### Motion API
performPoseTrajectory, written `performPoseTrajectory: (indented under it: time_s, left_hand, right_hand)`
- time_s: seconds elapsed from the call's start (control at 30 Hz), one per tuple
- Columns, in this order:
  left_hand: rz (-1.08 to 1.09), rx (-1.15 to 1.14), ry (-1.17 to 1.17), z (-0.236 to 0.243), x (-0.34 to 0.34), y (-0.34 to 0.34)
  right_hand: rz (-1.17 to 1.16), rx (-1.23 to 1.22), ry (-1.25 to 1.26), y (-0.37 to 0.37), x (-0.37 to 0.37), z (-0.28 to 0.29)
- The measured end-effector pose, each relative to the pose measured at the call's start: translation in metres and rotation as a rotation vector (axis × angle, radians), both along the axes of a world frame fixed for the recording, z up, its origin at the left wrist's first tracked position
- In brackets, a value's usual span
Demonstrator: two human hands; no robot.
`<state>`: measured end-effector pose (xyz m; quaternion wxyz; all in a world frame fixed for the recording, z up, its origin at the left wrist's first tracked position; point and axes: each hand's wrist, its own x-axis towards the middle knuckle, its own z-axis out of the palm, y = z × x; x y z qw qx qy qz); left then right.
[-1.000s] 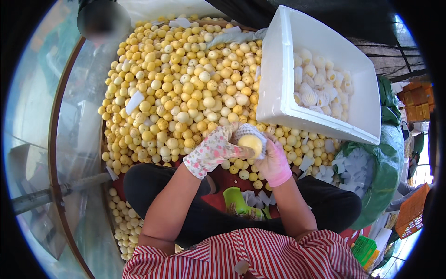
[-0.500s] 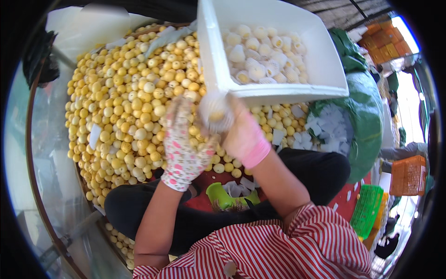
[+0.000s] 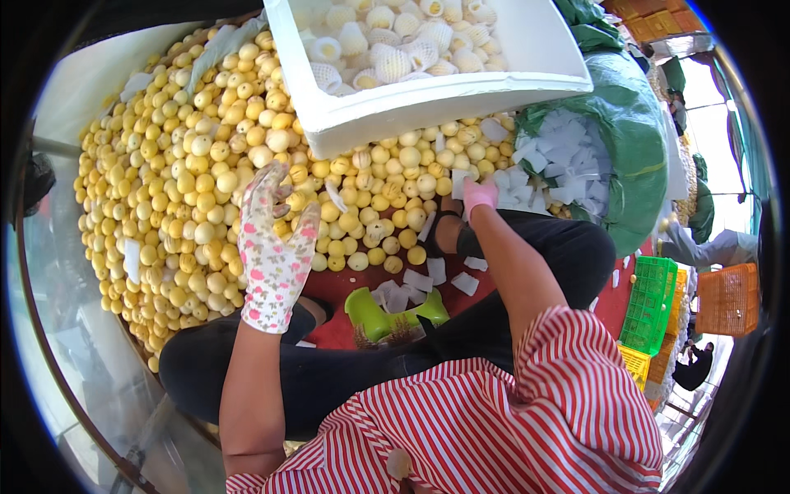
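My left hand [image 3: 276, 255], in a white glove with pink flowers, hovers over the near edge of a heap of round yellow fruit [image 3: 193, 185]. Its fingers are curved and apart, with no fruit visibly held. My right hand [image 3: 477, 196], in a pink glove, is at the flat white foam sleeves [image 3: 514, 191] beside my right knee. The fingers look bunched together against a white foam sleeve [image 3: 460, 182]; their tips are partly hidden. Beyond both hands stands a white foam box [image 3: 436, 103] holding several fruits in white foam nets [image 3: 391, 62].
A green sack [image 3: 638, 156] spilling white foam sleeves stands to the right. Between my legs, on red ground, is a lime-green holder [image 3: 370, 313] with loose white pieces. Green [image 3: 648, 305] and orange crates [image 3: 727, 299] stand farther right. Clear sheeting [image 3: 62, 346] borders the left.
The net-wrapped fruit has left my hands. My right hand has moved right to the white sleeves, and my left has drawn apart from it. The whole view has shifted.
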<state>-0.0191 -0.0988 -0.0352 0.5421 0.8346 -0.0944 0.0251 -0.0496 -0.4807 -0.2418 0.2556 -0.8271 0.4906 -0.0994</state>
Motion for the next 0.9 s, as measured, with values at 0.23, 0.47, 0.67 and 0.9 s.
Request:
performPoseTrajectory:
  time_s: [0.23,0.47,0.67,0.9]
  left_hand:
    - [0.017,0.037,0.198,-0.030,0.008,-0.003]
    - [0.019,-0.001,0.537,-0.053,0.015,0.007]
    - [0.072,0.190,0.570,-0.033,0.005,0.011]
    - [0.052,0.250,0.460,-0.015,0.004,0.025]
  right_hand:
    - [0.224,-0.017,0.224,-0.006,0.011,-0.042]
    - [-0.119,1.060,-0.415,0.150,-0.005,0.035]
    - [0.211,1.637,-0.527,0.258,0.007,0.120]
    - [0.584,1.075,-0.484,0.257,0.016,0.135]
